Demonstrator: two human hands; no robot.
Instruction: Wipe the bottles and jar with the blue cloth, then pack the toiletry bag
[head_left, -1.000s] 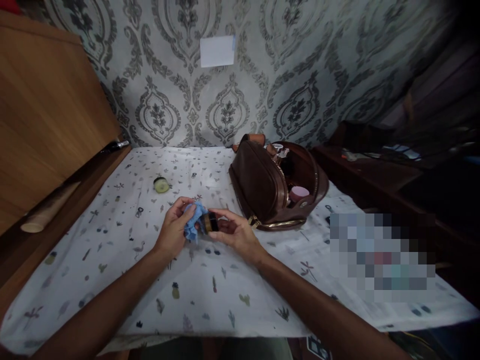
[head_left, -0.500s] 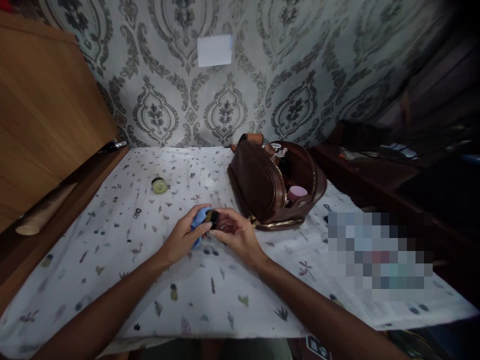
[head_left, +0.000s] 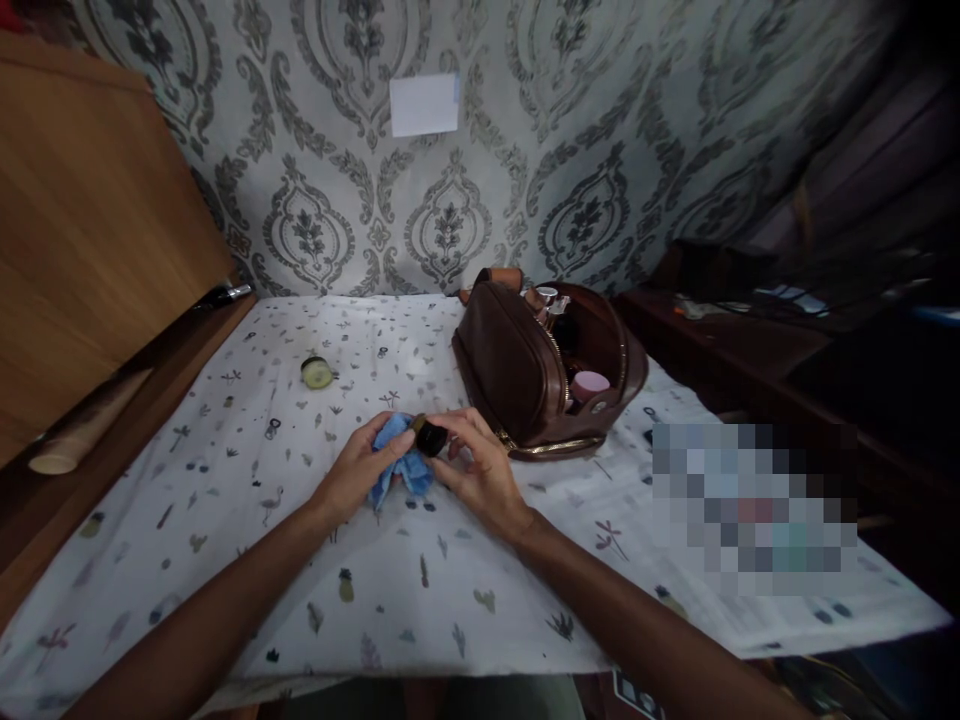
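A small jar with a black lid [head_left: 430,438] is between my hands, above the printed cloth. My left hand [head_left: 358,466] is closed on a crumpled blue cloth [head_left: 405,476], its thumb reaching toward the jar. My right hand [head_left: 480,466] has its fingers and thumb around the jar's lid end. Much of the jar's body is hidden by the blue cloth and fingers. Farther back on the left, a yellow-green jar [head_left: 317,374] with a dark lid lies tipped on its side.
An open brown leather bag [head_left: 510,370] stands right of centre, with a pink-lidded container [head_left: 589,386] and other items inside. A wooden panel [head_left: 97,220] rises at the left. The white patterned tablecloth [head_left: 420,620] covers the table; a pixelated patch hides its right side.
The black-lidded jar has turned so its lid faces more toward me. More of the blue cloth shows, hanging below the jar. The bag and the other jar stay in place.
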